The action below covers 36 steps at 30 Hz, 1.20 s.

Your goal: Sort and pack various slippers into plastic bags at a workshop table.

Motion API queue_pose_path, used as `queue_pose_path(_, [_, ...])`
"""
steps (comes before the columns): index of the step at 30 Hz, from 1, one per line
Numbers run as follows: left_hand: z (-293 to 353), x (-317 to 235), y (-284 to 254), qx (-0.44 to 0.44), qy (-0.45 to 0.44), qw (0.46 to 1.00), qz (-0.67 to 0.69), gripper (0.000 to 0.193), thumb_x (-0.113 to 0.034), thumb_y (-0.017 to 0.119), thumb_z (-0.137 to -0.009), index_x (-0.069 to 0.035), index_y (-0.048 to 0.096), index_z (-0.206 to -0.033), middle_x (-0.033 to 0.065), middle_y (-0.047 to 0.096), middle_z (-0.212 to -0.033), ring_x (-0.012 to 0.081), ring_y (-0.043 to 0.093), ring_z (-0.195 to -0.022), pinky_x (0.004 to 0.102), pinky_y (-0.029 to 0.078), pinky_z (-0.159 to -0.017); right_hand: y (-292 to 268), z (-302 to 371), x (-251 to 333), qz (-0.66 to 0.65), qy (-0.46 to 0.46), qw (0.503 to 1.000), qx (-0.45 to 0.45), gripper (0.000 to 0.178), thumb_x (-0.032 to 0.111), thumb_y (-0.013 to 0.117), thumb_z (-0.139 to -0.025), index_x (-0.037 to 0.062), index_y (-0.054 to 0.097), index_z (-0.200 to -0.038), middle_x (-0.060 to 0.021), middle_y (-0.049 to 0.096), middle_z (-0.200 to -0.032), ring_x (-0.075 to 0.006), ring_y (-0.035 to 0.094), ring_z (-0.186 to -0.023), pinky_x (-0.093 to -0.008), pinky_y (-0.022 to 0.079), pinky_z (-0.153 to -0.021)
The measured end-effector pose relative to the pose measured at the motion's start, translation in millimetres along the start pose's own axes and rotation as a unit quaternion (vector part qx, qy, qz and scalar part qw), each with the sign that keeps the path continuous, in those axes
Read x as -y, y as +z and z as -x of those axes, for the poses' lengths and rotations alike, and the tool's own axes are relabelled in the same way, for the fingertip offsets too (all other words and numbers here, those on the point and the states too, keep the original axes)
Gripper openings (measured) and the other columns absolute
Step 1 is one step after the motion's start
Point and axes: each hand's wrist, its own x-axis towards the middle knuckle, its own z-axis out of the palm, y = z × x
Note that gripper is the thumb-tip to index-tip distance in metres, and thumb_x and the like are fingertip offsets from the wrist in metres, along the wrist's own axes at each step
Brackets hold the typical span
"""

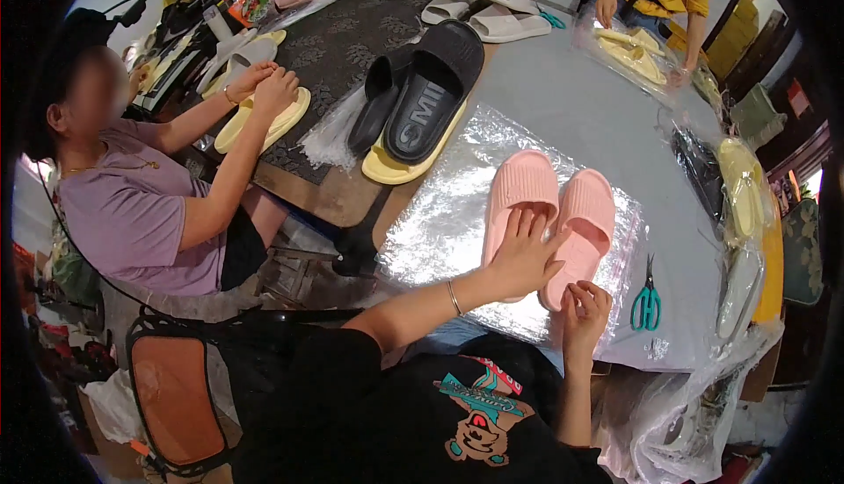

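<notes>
A pair of pink slippers [587, 211] lies side by side on clear, shiny plastic bags [440, 211] in front of me. My left hand [525, 258] rests on the left slipper, fingers stretched out and their tips reaching under its strap. Its thumb points toward the right slipper. Close to the heel of that right slipper, my right hand [585, 304] has its fingers curled together. Whatever it may pinch there is too small to make out. Teal-handled scissors [647, 306] lie on the grey tabletop to the right of my right hand.
Black slippers [428, 101] sit on a yellow one [387, 167] beyond the bags. At left a co-worker [145, 185] handles a yellow slipper [290, 115]; others work across the table. White slippers [505, 29] lie at the far side, bagged yellow ones [740, 185] along the right edge.
</notes>
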Motion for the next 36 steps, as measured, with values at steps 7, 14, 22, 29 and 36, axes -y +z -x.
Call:
queue_pose_path(7, [3, -3, 3, 0.036, -0.023, 0.999, 0.005, 0.054, -0.035, 0.05, -0.09, -0.01, 0.042, -0.138, 0.0321, 0.044, -0.127, 0.0461, 0.039, -0.122, 0.0577, 0.02, -0.105, -4, -14, 3, -0.017, 0.044, 0.998, 0.039, 0.011, 0.004, 0.067, -0.074, 0.0017, 0.065, -0.084, -0.0111, 0.061, -0.094, -0.0295, 0.051, -0.093, -0.0381, 0.042, -0.083])
queue_pose_path(14, [3, -3, 8, 0.04, -0.022, 0.999, -0.007, 0.055, -0.034, 0.05, -0.09, -0.007, 0.043, -0.137, 0.0311, 0.044, -0.128, 0.0448, 0.04, -0.122, 0.0575, 0.021, -0.105, -2, -13, 2, 0.02, 0.018, 0.998, 0.049, 0.009, 0.003, 0.065, -0.076, 0.0024, 0.058, -0.081, -0.0132, 0.06, -0.095, -0.0316, 0.05, -0.092, -0.0405, 0.042, -0.082])
queue_pose_path(22, [4, -2, 8, 0.041, -0.023, 0.999, -0.016, 0.057, -0.034, 0.051, -0.088, -0.006, 0.042, -0.137, 0.0318, 0.044, -0.129, 0.0473, 0.038, -0.123, 0.0583, 0.021, -0.105, -63, 4, -60, 0.025, 0.086, 0.994, -0.054, 0.008, 0.005, 0.062, -0.082, 0.0017, 0.059, -0.088, -0.0153, 0.061, -0.104, -0.0313, 0.055, -0.101, -0.0404, 0.041, -0.091])
queue_pose_path(29, [4, -5, 6, 0.044, -0.021, 0.999, -0.024, 0.058, -0.035, 0.052, -0.088, -0.006, 0.041, -0.138, 0.0314, 0.044, -0.129, 0.0469, 0.039, -0.123, 0.0591, 0.02, -0.106, -121, 53, -175, 0.17, 0.214, 0.959, -0.075, 0.013, 0.01, 0.063, -0.082, -0.0023, 0.06, -0.084, -0.0164, 0.058, -0.085, -0.0325, 0.055, -0.083, -0.0417, 0.043, -0.077])
queue_pose_path(36, [6, -2, 13, 0.061, -0.026, 0.998, -0.007, 0.057, -0.035, 0.049, -0.089, -0.006, 0.041, -0.138, 0.0324, 0.042, -0.131, 0.0462, 0.038, -0.125, 0.0589, 0.019, -0.106, -109, 68, -192, 0.23, 0.204, 0.947, -0.09, 0.013, 0.01, 0.063, -0.082, -0.0023, 0.06, -0.084, -0.0147, 0.058, -0.083, -0.0294, 0.056, -0.077, -0.0393, 0.045, -0.07])
